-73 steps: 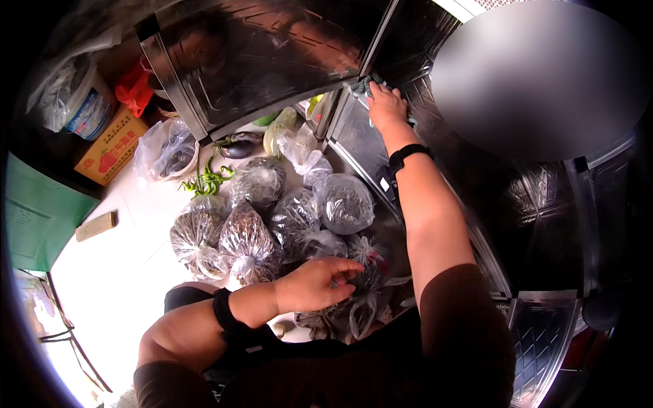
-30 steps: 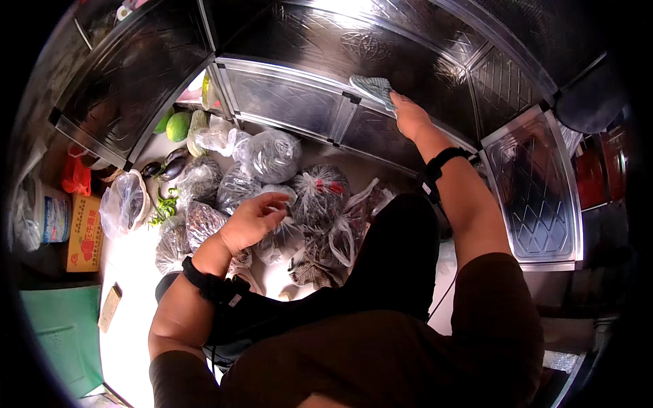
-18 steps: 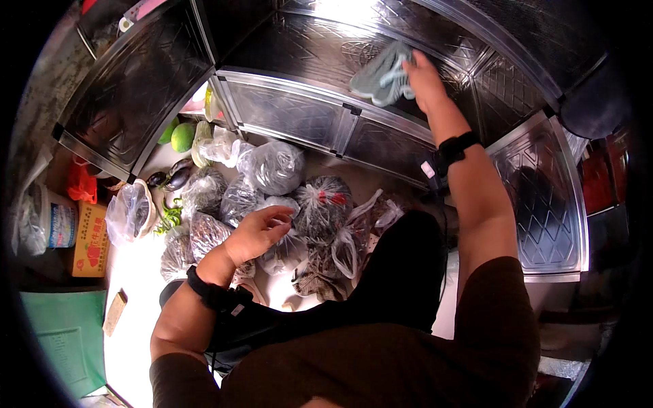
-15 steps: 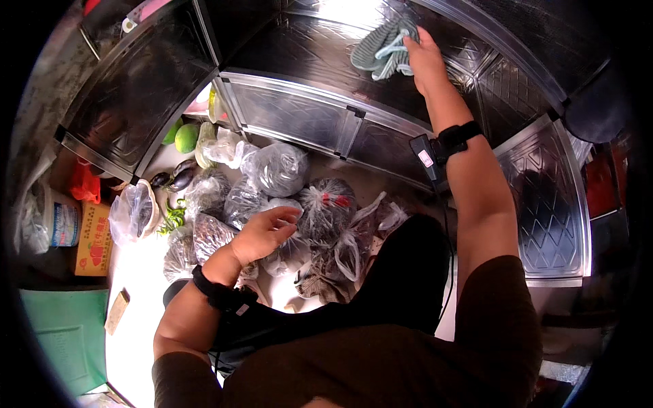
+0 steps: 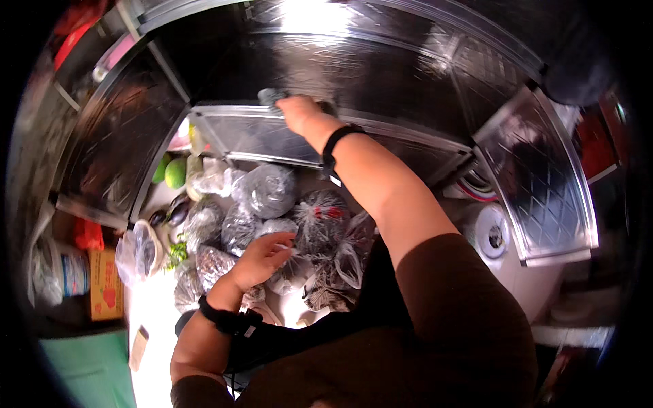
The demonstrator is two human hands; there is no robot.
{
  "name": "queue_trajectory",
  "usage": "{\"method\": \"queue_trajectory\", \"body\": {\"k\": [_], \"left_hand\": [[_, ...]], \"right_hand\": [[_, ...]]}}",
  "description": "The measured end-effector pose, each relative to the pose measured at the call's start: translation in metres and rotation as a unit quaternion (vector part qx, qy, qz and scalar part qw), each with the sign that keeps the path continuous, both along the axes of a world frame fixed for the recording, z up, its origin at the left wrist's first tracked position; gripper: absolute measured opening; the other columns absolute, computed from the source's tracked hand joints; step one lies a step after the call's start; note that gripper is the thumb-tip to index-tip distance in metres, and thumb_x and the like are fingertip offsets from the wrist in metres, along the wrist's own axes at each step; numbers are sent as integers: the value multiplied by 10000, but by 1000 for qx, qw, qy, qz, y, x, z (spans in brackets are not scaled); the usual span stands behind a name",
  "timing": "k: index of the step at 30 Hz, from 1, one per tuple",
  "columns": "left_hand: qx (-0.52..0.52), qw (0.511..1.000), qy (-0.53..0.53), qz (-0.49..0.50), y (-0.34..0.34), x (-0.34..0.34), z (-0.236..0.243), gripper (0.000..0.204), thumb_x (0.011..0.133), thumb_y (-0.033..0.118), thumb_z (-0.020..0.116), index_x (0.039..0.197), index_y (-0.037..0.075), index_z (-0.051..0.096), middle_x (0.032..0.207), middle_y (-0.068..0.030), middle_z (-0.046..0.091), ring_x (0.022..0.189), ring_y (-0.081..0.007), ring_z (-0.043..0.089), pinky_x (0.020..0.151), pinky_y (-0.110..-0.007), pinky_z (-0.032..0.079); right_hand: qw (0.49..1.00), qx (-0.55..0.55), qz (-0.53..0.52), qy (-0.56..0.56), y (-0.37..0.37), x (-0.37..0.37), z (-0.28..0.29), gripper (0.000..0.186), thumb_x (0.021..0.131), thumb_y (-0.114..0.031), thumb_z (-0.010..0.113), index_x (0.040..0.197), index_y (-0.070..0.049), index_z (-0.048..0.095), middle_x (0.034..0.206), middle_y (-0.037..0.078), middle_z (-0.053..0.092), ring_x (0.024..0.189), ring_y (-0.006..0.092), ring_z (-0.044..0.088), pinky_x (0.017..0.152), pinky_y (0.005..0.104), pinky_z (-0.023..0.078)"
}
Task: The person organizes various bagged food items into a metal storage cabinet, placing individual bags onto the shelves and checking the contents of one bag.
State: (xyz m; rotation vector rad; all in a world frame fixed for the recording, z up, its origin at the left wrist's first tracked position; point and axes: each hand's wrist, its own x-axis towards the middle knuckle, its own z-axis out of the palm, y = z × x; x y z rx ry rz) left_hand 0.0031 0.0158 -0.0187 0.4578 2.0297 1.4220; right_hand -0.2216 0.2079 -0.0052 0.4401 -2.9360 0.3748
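Observation:
My right hand (image 5: pixel 303 115) grips a grey-green cloth (image 5: pixel 271 96) against or very near the dark, shiny cabinet interior (image 5: pixel 354 81), just above the silver lower frame (image 5: pixel 246 115). My left hand (image 5: pixel 265 258) is held low with loosely curved fingers apart and nothing visible in them. It is over several knotted plastic bags (image 5: pixel 265 190) of dark contents on the floor, one showing red pieces (image 5: pixel 325 212). Whether it touches them I cannot tell. Behind the bags lie green round produce (image 5: pixel 175 173), dark eggplants (image 5: pixel 177 213) and long green peppers (image 5: pixel 177 255).
An open metal door (image 5: pixel 534 177) stands at right, with a white ring-shaped object (image 5: pixel 493 231) beside it. At left are a dark cabinet door (image 5: pixel 102 143), a white bucket (image 5: pixel 73 275), a yellow carton (image 5: pixel 103 285), a green panel (image 5: pixel 81 370) and a small wooden block (image 5: pixel 139 349).
My right hand with the cloth has swept left and down from the upper right of the cabinet interior. My left hand has moved little, staying over the bags.

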Motion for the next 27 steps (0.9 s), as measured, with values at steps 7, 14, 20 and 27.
{"method": "queue_trajectory", "body": {"k": [7, 14, 20, 27], "left_hand": [[1, 999, -38, 35, -8, -4, 1, 301, 798, 56, 506, 1094, 22, 466, 957, -79, 533, 864, -140, 506, 755, -238, 406], [-11, 999, -29, 22, -2, -5, -5, 309, 781, 77, 522, 1082, 24, 480, 931, -91, 557, 819, -140, 524, 713, -246, 426], [-31, 999, -38, 22, -7, -2, -5, 316, 802, 89, 488, 1101, -6, 453, 974, -110, 540, 876, -158, 516, 760, -251, 416], [-57, 997, -57, -2, -6, 0, -14, 312, 812, 104, 501, 1104, 8, 452, 983, -103, 535, 885, -154, 509, 765, -243, 413]], "right_hand": [[952, -302, -42, 30, 63, 59, 61, 462, 733, 42, 417, 1139, -176, 451, 1024, 130, 501, 843, 306, 527, 724, 348, 441], [992, 47, -117, 15, 143, 101, -3, 521, 739, -23, 399, 1244, -115, 312, 1284, 101, 318, 1166, 285, 303, 969, 334, 242], [966, 49, -251, -34, 249, 148, -3, 420, 735, -30, 417, 1155, -32, 404, 1185, 163, 411, 1082, 298, 403, 904, 333, 334], [881, 377, -283, 36, 275, 137, 51, 229, 778, -98, 441, 977, -28, 531, 998, 139, 544, 907, 267, 525, 853, 381, 360]]}}
